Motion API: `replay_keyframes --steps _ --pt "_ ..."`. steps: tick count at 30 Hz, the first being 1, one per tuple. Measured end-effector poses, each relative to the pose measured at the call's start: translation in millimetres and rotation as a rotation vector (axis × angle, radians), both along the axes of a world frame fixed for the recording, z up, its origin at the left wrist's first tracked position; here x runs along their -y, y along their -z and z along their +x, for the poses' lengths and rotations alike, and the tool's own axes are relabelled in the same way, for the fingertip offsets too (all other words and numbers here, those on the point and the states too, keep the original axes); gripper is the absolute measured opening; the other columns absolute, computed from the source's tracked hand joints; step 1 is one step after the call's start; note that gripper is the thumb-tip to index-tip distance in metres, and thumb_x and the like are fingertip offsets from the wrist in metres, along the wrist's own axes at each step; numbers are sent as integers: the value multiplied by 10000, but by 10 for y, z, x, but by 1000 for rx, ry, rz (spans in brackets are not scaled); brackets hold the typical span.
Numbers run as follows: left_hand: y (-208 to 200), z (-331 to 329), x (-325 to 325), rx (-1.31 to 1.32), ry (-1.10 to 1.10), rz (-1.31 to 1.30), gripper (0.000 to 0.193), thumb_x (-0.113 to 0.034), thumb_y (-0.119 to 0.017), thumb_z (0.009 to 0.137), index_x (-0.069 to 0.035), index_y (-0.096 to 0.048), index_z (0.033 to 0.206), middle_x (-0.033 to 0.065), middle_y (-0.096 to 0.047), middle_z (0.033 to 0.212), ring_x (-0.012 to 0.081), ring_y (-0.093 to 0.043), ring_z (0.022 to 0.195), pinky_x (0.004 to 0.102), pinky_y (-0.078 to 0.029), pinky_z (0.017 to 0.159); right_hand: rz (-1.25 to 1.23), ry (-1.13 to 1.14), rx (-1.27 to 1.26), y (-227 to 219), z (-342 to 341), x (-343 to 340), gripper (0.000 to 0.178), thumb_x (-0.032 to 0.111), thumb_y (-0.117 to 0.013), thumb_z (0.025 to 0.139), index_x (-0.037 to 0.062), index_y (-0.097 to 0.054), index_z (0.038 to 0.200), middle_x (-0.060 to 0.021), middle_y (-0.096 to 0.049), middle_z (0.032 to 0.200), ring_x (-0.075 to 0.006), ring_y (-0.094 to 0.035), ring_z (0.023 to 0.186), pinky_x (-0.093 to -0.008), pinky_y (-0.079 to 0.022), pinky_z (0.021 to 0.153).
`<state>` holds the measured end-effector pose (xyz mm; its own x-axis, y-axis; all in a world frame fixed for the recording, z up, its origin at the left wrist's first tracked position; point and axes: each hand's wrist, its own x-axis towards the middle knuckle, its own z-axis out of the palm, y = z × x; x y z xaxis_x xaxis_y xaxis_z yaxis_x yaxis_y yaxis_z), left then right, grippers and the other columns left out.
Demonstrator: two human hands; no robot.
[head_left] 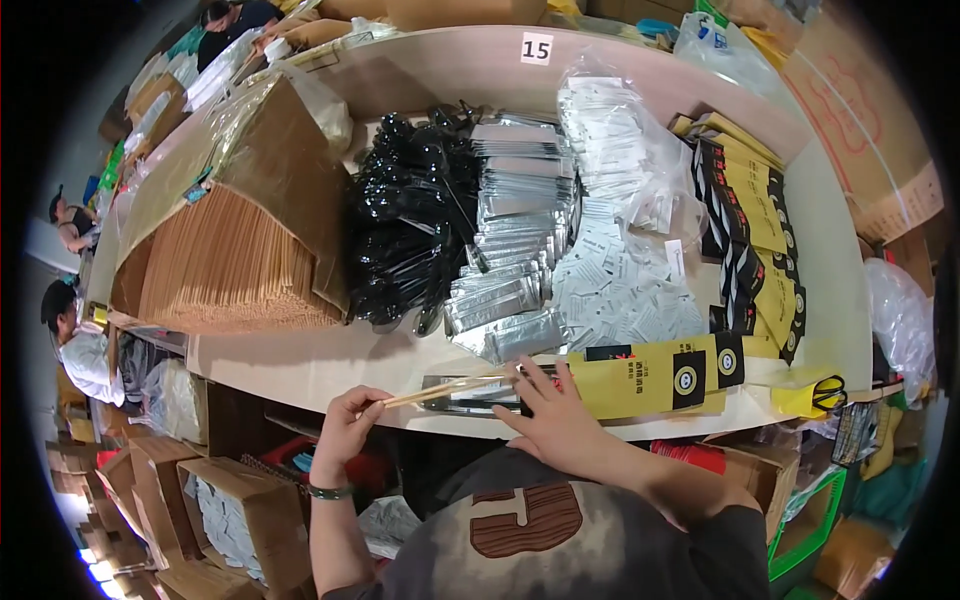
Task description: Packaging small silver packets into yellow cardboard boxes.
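Note:
Near the front edge of the table, my left hand (pixel 348 428) is closed in a pinch on the end of a pair of pale wooden chopsticks (pixel 440 388). The chopsticks point right, their far ends reaching the fingers of my right hand (pixel 555 412). That hand lies with fingers spread at the left end of a yellow and black paper sleeve (pixel 645 380). Under the chopsticks is a flat packet with dark and silvery parts (pixel 455 403), partly covered by my right fingers. Whether the chopstick tips are inside the sleeve is hidden.
Left stands an opened carton of wooden chopsticks (pixel 235 265). Beyond my hands are black plastic-wrapped spoons (pixel 415 200), silver packets (pixel 520 230), small white sachets (pixel 625 285) and yellow-black sleeves (pixel 765 230). A raised board (pixel 440 65) borders the table. Other people work at far left.

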<state>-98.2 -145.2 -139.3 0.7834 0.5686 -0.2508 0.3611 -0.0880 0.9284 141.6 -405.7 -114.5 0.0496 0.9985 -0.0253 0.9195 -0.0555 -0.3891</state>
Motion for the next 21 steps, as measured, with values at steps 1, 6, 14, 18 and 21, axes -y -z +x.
replay_keyframes --steps 1,6,14,18,21 --pt "-63 17 -42 -83 62 -32 69 -63 -642 962 -3 -655 994 -21 -639 862 50 -548 797 214 -454 723 -6 -6 4 -18 26 49 523 360 -729 835 150 -629 1304 -247 -365 1519 -442 -274 1449 -665 -248 1117" --pt "-92 123 -192 -248 118 197 77 -31 -686 897 19 -661 951 92 -710 895 106 -651 821 270 -519 708 50 -5 159 105 116 150 492 220 -697 818 198 -646 1306 -296 -391 1467 -465 -340 1401 -623 -292 1115" --pt "-50 943 839 -254 -133 741 498 -321 -877 701 -25 -590 980 117 -601 898 312 -604 841 400 -500 726 157 3 23 71 68 -41 424 205 -743 779 69 -596 1152 -286 -485 1379 -437 -468 1285 -515 -381 1073" --pt "-24 1044 872 -366 -248 782 553 -355 -887 673 -28 -585 1001 115 -602 920 308 -604 892 408 -495 742 154 42 41 69 116 -51 443 250 -813 736 28 -569 1032 -260 -520 1342 -416 -504 1230 -490 -412 1027" --pt "77 1177 996 -270 -188 745 495 -367 -827 767 -11 -574 999 138 -594 903 325 -589 835 425 -477 707 163 22 -54 164 141 -83 443 245 -804 734 30 -571 1043 -256 -533 1329 -408 -514 1218 -488 -420 1009"
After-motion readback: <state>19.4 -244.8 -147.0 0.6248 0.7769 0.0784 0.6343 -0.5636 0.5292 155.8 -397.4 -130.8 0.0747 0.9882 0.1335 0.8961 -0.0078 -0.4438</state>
